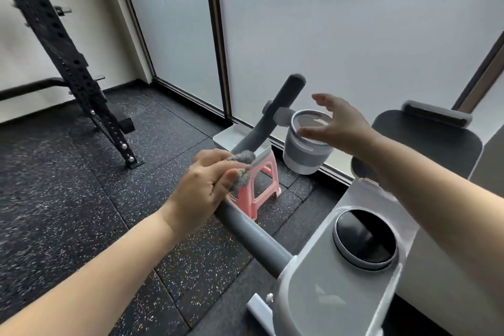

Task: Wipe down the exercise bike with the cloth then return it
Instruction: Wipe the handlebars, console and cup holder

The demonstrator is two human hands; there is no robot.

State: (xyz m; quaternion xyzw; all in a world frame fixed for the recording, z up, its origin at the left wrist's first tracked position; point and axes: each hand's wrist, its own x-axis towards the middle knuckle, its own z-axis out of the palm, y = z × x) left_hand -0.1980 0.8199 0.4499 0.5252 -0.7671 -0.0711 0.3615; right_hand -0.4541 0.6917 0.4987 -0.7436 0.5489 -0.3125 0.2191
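The exercise bike's white body (351,275) with a black round knob fills the lower right, and its grey tube (256,237) runs up and left to a dark grey foam handlebar (275,109). My left hand (201,188) is closed around a small grey cloth (242,169), pressing it on the tube just below the foam grip. My right hand (338,123) hovers in the air to the right of the handlebar with fingers spread, touching nothing.
A pink plastic stool (259,188) carrying a white tray (226,136) stands under the handlebar. A grey bucket (305,150) sits by the frosted glass wall. A black perforated rack upright (54,43) leans at left. A black seat pad (436,142) is at right.
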